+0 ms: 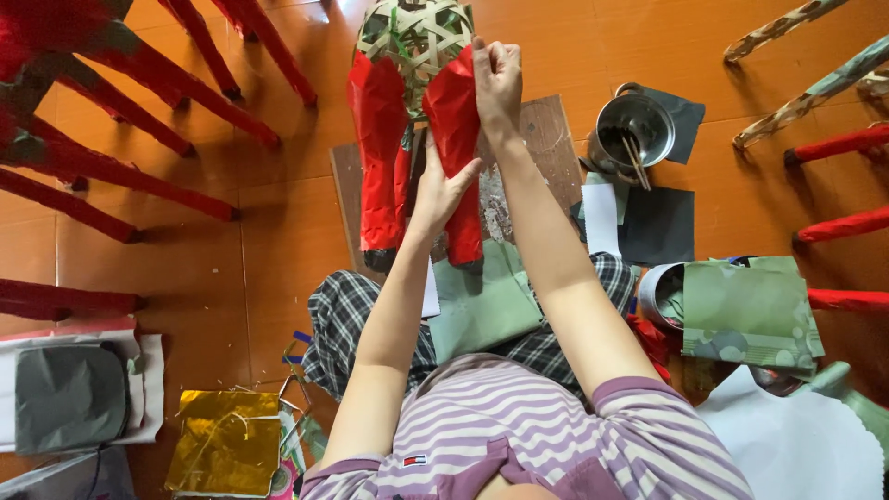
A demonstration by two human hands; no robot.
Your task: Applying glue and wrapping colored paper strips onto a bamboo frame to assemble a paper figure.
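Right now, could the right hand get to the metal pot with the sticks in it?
Probably yes. The right hand is pressing red paper on the woven frame, and the floor between it and the metal pot looks bare.

Metal pot (634, 125) right of woven frame (417, 37)

Red paper (454, 139) covers a tan woven frame (415, 32); nearby lies gold foil (225, 443).
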